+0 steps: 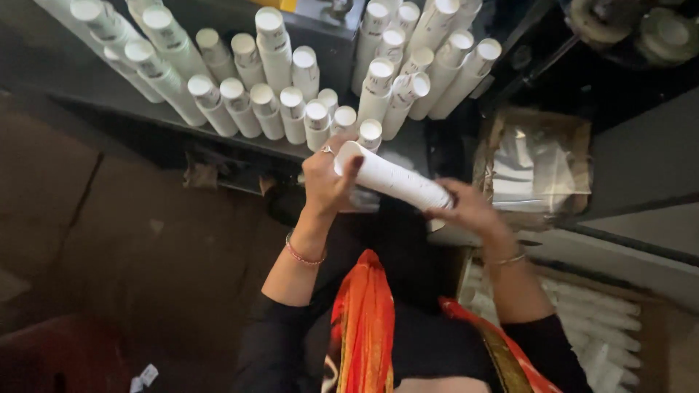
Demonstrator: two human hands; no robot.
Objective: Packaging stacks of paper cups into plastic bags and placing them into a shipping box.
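we hold one stack of white paper cups point(393, 179) between both hands, lying tilted, above dark shelf point(87, 87). left hand point(325, 179) fingers clamped round upper end; right hand point(467, 209) closed on lower end. on shelf we count roughly thirty upright cup stacks point(273, 51), in two groups; exact number hard to tell. one cardboard box with clear plastic bags point(539, 169) at right. one carton of lying cup sleeves point(597, 320) lower right. one bangle per wrist.
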